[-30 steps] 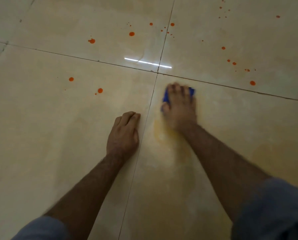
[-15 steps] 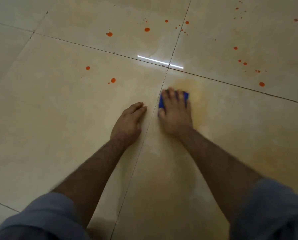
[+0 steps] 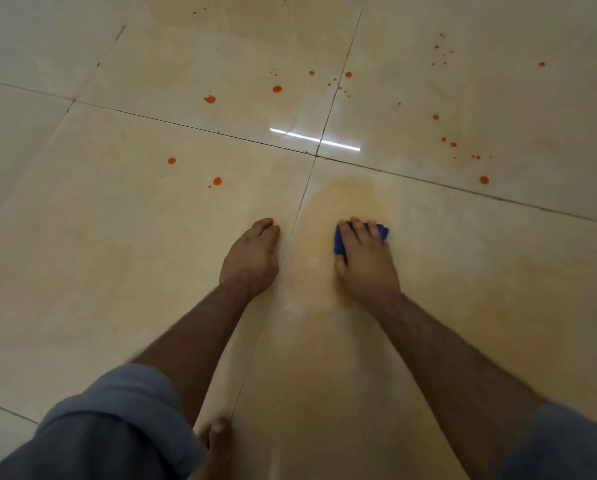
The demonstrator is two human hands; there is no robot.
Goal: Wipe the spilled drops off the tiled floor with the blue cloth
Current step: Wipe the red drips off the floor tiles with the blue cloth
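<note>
Head view, looking down on a glossy beige tiled floor (image 3: 99, 271) whose grout lines cross at one junction (image 3: 316, 155), the landmark for what follows. No brand, label or writing can be read anywhere. Left of the junction and a little nearer the person lie two large orange drops (image 3: 217, 181) with a tiny speck beside them; further drops sit on the far tile to its left. The left hand (image 3: 250, 259) rests on the floor on the near side of the junction, just left of the grout line running toward the person, fingers loosely bent and together, holding nothing. Right of that line, also nearer than the junction, the right hand (image 3: 366, 261) presses down on the blue cloth (image 3: 339, 242), fingers laid over it and curling at its far edge; the cloth shows only at the thumb side and past the fingertips. A yellowish smear (image 3: 345, 195) spreads between the junction and this hand. More orange drops are scattered on the tile beyond and right of the junction. Both forearms emerge from rolled grey-blue sleeves (image 3: 117, 420).
</note>
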